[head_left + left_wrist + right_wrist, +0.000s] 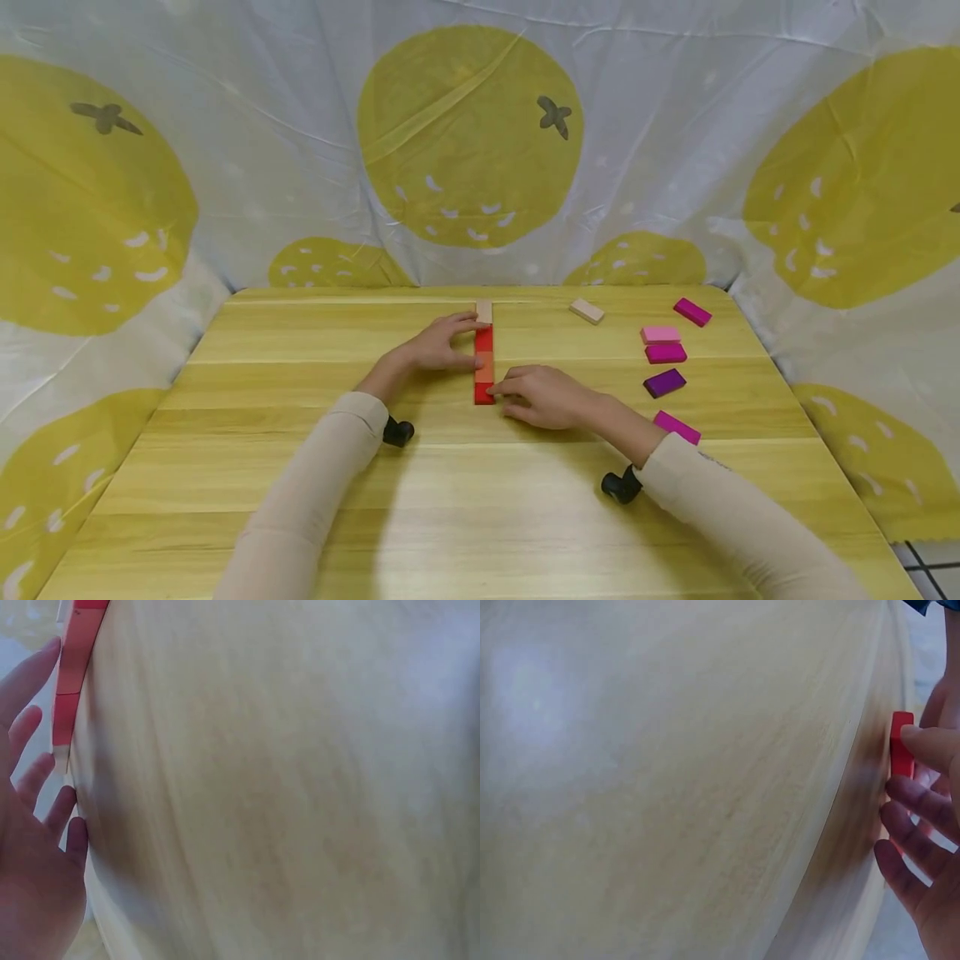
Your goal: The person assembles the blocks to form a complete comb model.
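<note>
A straight row of blocks runs away from me on the table: a near red block [483, 398], an orange block [486, 367], a second red block [484, 338] and a plain wood block [484, 312] at the far end. My left hand [435, 343] reaches in from the left, thumb by the orange block and fingers at the far part of the row. From the right, my right hand [547, 397] touches the near red block with a fingertip. In the right wrist view, a digit lies against that red block [901, 757], its other fingers spread loosely.
Right of the row lie a loose plain wood block [587, 311], a light pink block [661, 335], a purple block [665, 383] and several magenta blocks, one of them [677, 427] beside my right forearm. A patterned cloth [465, 267] hangs behind the wooden table [480, 517].
</note>
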A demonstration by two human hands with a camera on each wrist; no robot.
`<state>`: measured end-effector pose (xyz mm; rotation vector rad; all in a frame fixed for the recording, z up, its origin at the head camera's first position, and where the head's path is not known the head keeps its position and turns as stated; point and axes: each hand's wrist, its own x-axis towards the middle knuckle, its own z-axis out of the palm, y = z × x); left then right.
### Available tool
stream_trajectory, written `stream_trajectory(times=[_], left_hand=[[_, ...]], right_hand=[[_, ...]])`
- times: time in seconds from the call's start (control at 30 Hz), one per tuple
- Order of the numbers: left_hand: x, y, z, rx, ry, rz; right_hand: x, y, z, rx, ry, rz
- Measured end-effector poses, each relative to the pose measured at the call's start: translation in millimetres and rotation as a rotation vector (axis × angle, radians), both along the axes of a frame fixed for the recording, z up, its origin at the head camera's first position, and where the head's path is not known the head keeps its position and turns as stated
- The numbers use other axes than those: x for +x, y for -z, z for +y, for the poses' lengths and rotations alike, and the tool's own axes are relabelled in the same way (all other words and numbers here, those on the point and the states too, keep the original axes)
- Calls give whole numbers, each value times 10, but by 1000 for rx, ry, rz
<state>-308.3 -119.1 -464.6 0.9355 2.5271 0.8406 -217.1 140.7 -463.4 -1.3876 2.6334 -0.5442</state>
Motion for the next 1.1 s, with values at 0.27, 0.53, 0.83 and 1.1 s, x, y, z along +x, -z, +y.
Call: stream_trajectory(times=[0.27, 0.53, 0.83, 1.1], left_hand=[[-7, 43, -11, -17, 4, 10], [30, 47, -18, 32, 15, 33], [249, 36, -3, -8, 75, 64], [326, 55, 17, -82, 57, 77]], right_hand=[[-3, 22, -16, 2, 1, 9], [-5, -43, 68, -7, 26, -27], [23, -188, 631, -71, 121, -82], [160, -176, 1122, -115, 228, -100]])
